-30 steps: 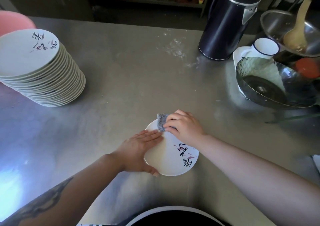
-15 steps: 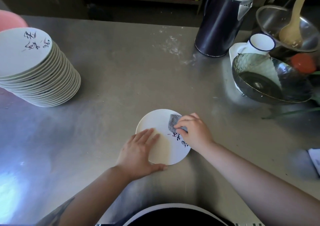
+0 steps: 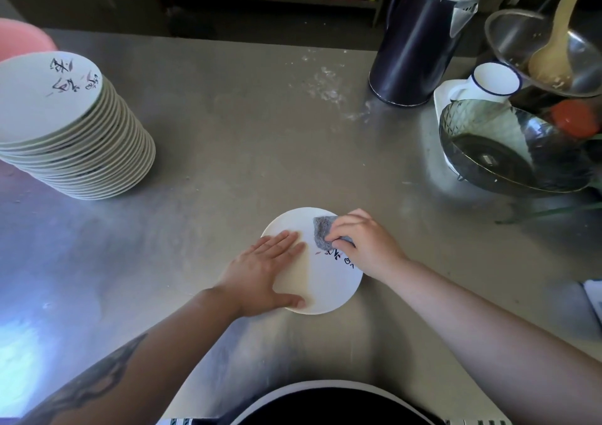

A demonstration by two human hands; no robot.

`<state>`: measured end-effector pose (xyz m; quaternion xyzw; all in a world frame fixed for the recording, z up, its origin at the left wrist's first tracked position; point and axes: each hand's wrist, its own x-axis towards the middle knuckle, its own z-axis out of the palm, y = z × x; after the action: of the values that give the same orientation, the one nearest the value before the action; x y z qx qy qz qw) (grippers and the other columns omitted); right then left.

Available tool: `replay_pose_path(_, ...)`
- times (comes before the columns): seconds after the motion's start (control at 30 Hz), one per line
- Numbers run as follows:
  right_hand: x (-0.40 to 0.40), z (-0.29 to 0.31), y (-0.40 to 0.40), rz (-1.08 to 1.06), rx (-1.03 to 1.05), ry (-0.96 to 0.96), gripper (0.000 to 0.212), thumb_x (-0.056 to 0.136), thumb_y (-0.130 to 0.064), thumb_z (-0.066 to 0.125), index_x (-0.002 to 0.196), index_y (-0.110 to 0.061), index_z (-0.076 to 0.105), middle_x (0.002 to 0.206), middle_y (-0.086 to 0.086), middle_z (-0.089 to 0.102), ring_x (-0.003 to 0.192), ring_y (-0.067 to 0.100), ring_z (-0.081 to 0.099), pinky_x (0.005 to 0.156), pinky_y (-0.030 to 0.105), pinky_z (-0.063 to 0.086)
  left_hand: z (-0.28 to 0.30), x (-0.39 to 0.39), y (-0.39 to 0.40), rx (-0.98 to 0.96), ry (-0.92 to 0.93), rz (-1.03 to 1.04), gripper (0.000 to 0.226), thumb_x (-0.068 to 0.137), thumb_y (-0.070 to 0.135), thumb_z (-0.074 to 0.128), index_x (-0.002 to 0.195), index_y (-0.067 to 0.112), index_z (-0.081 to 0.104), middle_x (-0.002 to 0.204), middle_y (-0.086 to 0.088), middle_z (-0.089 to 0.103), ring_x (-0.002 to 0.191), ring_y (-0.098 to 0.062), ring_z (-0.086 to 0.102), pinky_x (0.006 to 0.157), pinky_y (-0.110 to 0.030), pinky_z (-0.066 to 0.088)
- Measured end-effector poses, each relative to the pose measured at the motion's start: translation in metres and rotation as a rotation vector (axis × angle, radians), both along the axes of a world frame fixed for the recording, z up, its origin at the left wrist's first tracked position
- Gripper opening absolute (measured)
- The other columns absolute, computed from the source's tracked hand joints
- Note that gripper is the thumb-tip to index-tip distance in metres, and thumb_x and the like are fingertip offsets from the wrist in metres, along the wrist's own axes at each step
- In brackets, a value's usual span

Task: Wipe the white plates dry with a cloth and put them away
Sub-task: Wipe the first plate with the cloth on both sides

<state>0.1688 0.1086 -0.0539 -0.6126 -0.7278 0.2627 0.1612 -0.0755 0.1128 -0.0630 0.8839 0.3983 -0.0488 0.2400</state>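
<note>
A white plate [image 3: 329, 281] with dark brush lettering lies flat on the steel counter [image 3: 228, 151] in front of me. My left hand [image 3: 260, 268] lies flat on the plate's left half, fingers straight, thumb along its near rim. My right hand [image 3: 365, 242] pinches a small grey cloth [image 3: 321, 230] and presses it on the plate's far right part, just above the lettering. A tall stack of the same white plates [image 3: 75, 131] stands at the far left of the counter.
A dark kettle [image 3: 420, 36] stands at the back right. Beside it are a white enamel mug [image 3: 488, 82], a glass bowl [image 3: 508, 147] and a metal bowl with a wooden spoon [image 3: 553, 53]. A pink basin [image 3: 22, 36] sits behind the stack.
The plate has turned under my hands, so the lettering has swung from the near right to the right side. My right hand and cloth moved from the far rim to the far right part.
</note>
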Motion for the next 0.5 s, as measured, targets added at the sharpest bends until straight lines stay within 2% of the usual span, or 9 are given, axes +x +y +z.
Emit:
replay_pose_path(0.17, -0.005, -0.008, -0.037, -0.148, 0.134, 0.026, 0.013, 0.083, -0.009, 0.070, 0.087, -0.020, 0.077, 0.096, -0.014, 0.068, 0.100, 0.019, 0.050, 0.080, 0.032, 0.048, -0.006, 0.003, -0.012, 0.049, -0.043, 0.152, 0.110, 0.061, 0.087, 0.026, 0.156, 0.034, 0.006, 0.159, 0.018, -0.008, 0.146, 0.003, -0.010, 0.113, -0.016, -0.017)
replay_pose_path(0.3, -0.018, -0.009, -0.061, -0.212, 0.184, 0.025, 0.015, 0.078, -0.005, 0.073, 0.082, -0.019, 0.076, 0.090, -0.015, 0.068, 0.096, 0.018, 0.051, 0.079, 0.023, 0.043, -0.005, 0.016, -0.037, 0.093, -0.055, 0.282, 0.109, 0.064, 0.084, 0.018, 0.157, 0.028, 0.006, 0.160, 0.011, -0.009, 0.147, -0.005, -0.011, 0.118, -0.024, -0.013)
replay_pose_path(0.37, -0.013, -0.007, -0.056, -0.178, 0.175, 0.015, 0.018, 0.077, -0.002, 0.074, 0.080, -0.018, 0.076, 0.088, -0.014, 0.069, 0.093, 0.021, 0.054, 0.077, 0.025, 0.045, -0.002, 0.018, -0.045, 0.099, -0.011, 0.269, 0.109, 0.063, 0.083, 0.011, 0.156, 0.028, 0.001, 0.159, 0.012, -0.013, 0.149, -0.008, -0.011, 0.119, -0.025, -0.010)
replay_pose_path(0.4, -0.009, -0.006, -0.050, -0.147, 0.156, 0.016, 0.018, 0.076, 0.000, 0.073, 0.080, -0.018, 0.077, 0.089, -0.014, 0.069, 0.092, 0.021, 0.054, 0.078, 0.027, 0.046, -0.001, 0.016, -0.045, 0.105, 0.003, 0.262, 0.108, 0.064, 0.082, 0.011, 0.157, 0.028, 0.006, 0.161, 0.011, -0.008, 0.151, -0.010, -0.004, 0.120, -0.027, -0.003)
replay_pose_path(0.5, 0.006, 0.002, -0.026, -0.035, 0.043, 0.029, 0.018, 0.079, -0.002, 0.072, 0.084, -0.018, 0.078, 0.093, -0.016, 0.069, 0.097, 0.016, 0.053, 0.084, 0.029, 0.045, 0.002, 0.007, -0.039, 0.128, 0.006, 0.249, 0.088, 0.075, 0.074, 0.033, 0.145, 0.022, 0.048, 0.158, 0.000, 0.034, 0.144, -0.021, 0.036, 0.115, -0.037, 0.032)
